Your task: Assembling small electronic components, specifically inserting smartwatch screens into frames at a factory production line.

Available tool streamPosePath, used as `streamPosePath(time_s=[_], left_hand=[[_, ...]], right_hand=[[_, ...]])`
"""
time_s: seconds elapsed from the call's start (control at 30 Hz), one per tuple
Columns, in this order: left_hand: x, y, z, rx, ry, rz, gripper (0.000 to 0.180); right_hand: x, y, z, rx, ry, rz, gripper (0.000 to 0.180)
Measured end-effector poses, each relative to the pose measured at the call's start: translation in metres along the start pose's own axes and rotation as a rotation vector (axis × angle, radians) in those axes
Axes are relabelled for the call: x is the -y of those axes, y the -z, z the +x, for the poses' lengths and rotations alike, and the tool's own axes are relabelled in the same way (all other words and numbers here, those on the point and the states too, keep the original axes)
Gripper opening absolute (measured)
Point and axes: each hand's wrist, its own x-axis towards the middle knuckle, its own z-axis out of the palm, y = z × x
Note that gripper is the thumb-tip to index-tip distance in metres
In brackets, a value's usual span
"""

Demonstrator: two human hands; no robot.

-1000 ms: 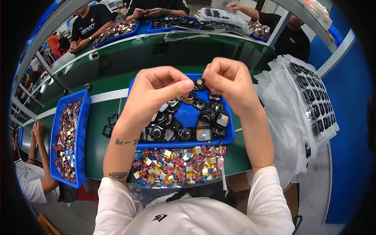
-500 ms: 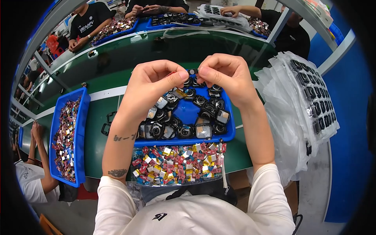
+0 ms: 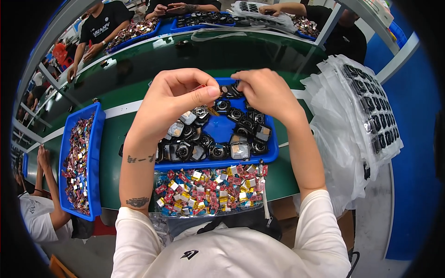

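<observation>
Black round part (image 3: 228,91) pinched between left hand (image 3: 174,99) and right hand (image 3: 266,92), raised above blue tray (image 3: 273,150) for close fingertip work.

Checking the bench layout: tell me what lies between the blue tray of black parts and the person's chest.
In the head view, a clear bag of small red, gold and blue pieces lies between the blue tray and the chest.

Bright, even overhead light; glare streaked glossy green table (image 3: 139,78) (upper left of frame); edges bent, corners black; centre sharp.
</observation>
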Motion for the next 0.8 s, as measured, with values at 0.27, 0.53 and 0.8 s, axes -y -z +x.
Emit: streamPosePath(time_s=[0.27,0.53,0.8], left_hand=[[-0.002,0.002,-0.001,-0.023,-0.019,-0.008,0.013],[-0.004,0.004,-0.003,-0.08,-0.065,-0.029,0.01],[0.003,-0.007,0.002,-0.339,-0.22,0.098,0.008]], right_hand=[[0.002,-0.009,-0.004,0.614,-0.136,-0.262,0.021],[-0.003,0.0,0.006,0.257,0.008,0.973,0.016],[0.021,0.001,0.004,-0.176,-0.022,1.081,0.021]])
